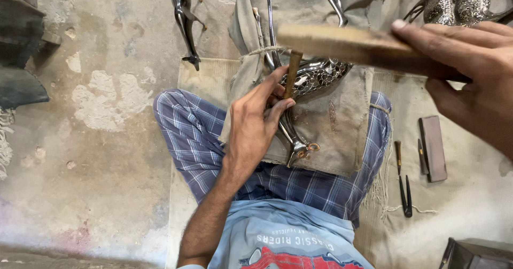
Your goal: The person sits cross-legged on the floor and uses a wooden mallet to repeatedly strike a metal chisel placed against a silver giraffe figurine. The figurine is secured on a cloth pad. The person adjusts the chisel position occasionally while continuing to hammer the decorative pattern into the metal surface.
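While pinching one chisel (292, 74) against one silver bird figure (315, 76), left hand (251, 125) fingers clenched; right hand (470, 76) gripping one wooden mallet (347, 44); two more figures (454, 2) at cloth's top-right corner.

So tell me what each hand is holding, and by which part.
The left hand pinches a thin chisel by its lower shaft, tip on the metal figurine. The right hand grips a wooden mallet by one end.

Bare floor (96, 157) left of frame: open passage. Centre crowded: left hand (254, 125), chisel (292, 74), metal bird (312, 76). Mallet (342, 43) and right hand (470, 82) bar upper right. Small tools (406, 186), block (433, 147) clutter right.
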